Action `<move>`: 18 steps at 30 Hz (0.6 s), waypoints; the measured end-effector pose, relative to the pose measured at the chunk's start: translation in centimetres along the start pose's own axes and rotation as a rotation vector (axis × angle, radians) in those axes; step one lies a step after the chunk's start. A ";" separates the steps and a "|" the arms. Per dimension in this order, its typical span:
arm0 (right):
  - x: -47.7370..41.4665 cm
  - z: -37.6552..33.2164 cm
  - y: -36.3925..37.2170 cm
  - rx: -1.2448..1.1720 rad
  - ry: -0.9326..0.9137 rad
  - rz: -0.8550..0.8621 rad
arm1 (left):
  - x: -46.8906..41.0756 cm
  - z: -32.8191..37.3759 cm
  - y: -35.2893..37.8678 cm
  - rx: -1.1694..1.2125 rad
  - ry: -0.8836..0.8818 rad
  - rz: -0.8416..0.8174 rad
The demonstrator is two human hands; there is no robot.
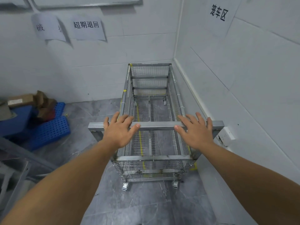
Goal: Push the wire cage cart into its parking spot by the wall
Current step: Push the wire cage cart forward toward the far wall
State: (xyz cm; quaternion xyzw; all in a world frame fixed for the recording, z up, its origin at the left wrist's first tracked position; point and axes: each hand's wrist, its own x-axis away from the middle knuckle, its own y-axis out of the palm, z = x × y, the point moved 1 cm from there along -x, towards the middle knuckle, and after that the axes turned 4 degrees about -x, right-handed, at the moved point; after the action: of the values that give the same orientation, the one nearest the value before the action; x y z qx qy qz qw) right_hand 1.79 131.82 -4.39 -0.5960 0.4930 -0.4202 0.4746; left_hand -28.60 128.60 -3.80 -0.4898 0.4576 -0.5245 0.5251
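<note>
An empty wire cage cart of grey metal on castors stands in the corner. Its far end is close to the back wall and its right side runs along the right wall. My left hand lies flat on the left part of the cart's near top bar, fingers spread over it. On the right part of the same bar my right hand lies the same way. Neither hand has its fingers curled around the bar. Yellow tape marks show on the floor under the cart.
Blue perforated plastic pallets with cardboard boxes lie at the left by the back wall. A grey metal frame stands at the near left. A wall socket sits beside the cart's right corner. Paper signs hang on both walls.
</note>
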 end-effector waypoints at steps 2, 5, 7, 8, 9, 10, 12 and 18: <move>-1.1 0.2 -0.1 -0.005 0.001 -0.003 | -0.9 0.1 -0.2 -0.003 0.004 -0.002; -2.7 0.4 -0.4 -0.002 0.006 -0.019 | -2.4 0.2 -0.4 -0.003 0.014 -0.005; -3.7 0.4 -0.6 0.002 0.012 -0.026 | -3.6 0.1 -0.5 -0.003 0.019 -0.017; -4.2 0.4 -0.7 0.005 0.016 -0.027 | -4.2 0.1 -0.4 -0.004 0.022 -0.020; -4.8 0.5 -0.8 0.007 0.019 -0.031 | -4.8 0.0 -0.4 -0.006 0.026 -0.020; -5.4 0.5 -0.8 0.011 0.021 -0.036 | -5.4 -0.1 -0.3 -0.008 0.029 -0.019; -6.5 0.6 -0.8 0.016 0.026 -0.042 | -6.5 -0.3 -0.2 -0.007 0.034 -0.017; -9.0 0.6 -0.7 0.010 0.035 -0.038 | -8.7 -0.6 -0.5 -0.002 0.040 -0.024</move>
State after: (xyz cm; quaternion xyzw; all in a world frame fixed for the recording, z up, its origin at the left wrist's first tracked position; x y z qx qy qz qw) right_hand 1.04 140.79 -4.09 -0.5954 0.4876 -0.4420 0.4608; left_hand -29.52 137.29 -3.61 -0.4851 0.4628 -0.5399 0.5090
